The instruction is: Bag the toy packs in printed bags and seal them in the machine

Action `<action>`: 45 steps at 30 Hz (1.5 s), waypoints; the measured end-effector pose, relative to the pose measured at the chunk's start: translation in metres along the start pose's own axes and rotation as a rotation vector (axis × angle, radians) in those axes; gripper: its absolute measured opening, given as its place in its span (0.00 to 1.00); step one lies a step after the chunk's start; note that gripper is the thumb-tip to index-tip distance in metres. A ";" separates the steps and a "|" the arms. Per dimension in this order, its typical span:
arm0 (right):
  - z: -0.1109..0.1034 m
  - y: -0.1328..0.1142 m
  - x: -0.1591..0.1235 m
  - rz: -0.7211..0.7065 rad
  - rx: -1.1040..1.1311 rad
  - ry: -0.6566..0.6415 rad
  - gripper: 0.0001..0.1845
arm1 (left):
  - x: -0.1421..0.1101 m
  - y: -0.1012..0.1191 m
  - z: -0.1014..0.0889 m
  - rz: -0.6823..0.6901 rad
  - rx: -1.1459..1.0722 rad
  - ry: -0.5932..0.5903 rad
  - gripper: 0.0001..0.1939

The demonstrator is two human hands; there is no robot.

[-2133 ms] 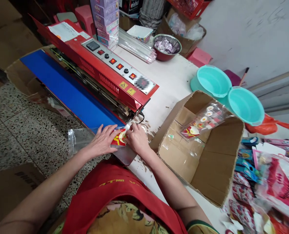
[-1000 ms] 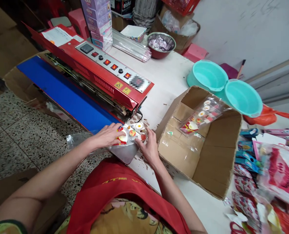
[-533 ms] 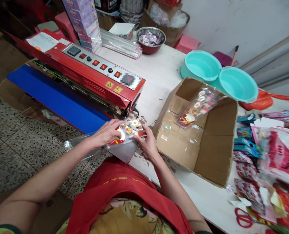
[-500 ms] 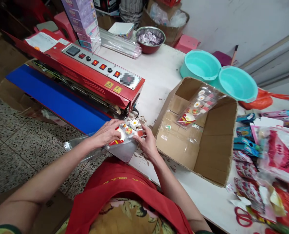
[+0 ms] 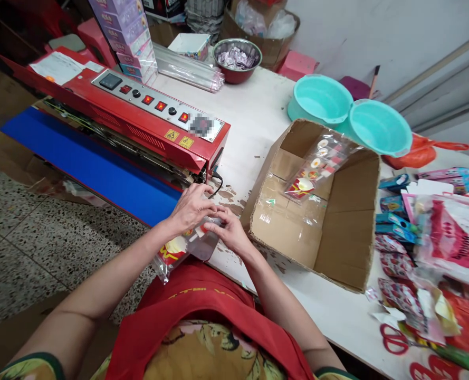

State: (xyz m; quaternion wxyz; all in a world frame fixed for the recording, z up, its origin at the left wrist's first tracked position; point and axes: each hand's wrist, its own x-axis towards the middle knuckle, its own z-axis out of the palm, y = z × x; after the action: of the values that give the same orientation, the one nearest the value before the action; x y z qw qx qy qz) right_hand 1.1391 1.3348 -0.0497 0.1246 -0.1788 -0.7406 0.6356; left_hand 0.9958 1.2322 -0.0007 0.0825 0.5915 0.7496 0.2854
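Both hands meet at the near end of the red sealing machine (image 5: 139, 113), over its metal feed plate (image 5: 207, 247). My left hand (image 5: 190, 207) grips the top of a clear plastic packet (image 5: 173, 252) printed with red and yellow stickers; the packet hangs down towards my red apron. My right hand (image 5: 224, 230) pinches the same packet's top edge from the right. The blue conveyor belt (image 5: 84, 158) runs off to the left.
An open cardboard box (image 5: 317, 211) with one sealed sticker packet (image 5: 311, 171) stands right of my hands. Two teal basins (image 5: 348, 113) sit behind it. Toy packets (image 5: 436, 243) and red scissors (image 5: 392, 338) crowd the right. A metal bowl (image 5: 237, 60) stands at the back.
The packet lay flat on the feed plate under both hands; now it is turned so its length hangs down to the left, and my hands have come together at its top edge.
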 end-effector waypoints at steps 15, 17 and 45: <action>0.005 -0.008 0.013 0.370 0.361 0.169 0.19 | -0.015 -0.025 0.002 -1.109 -1.109 0.173 0.13; 0.005 -0.008 0.017 0.372 0.364 0.227 0.18 | -0.008 -0.025 0.002 -1.121 -1.138 0.181 0.12; -0.061 0.000 0.087 0.029 0.056 0.709 0.30 | -0.014 -0.107 -0.045 -1.245 -0.800 0.710 0.14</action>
State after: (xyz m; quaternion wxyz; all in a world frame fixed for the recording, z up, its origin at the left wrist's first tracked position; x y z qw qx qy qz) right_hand 1.0858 1.4263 -0.0433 0.3697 -0.3952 -0.6312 0.5556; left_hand 0.8890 1.1896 -0.0225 0.1883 -0.1326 0.7635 0.6033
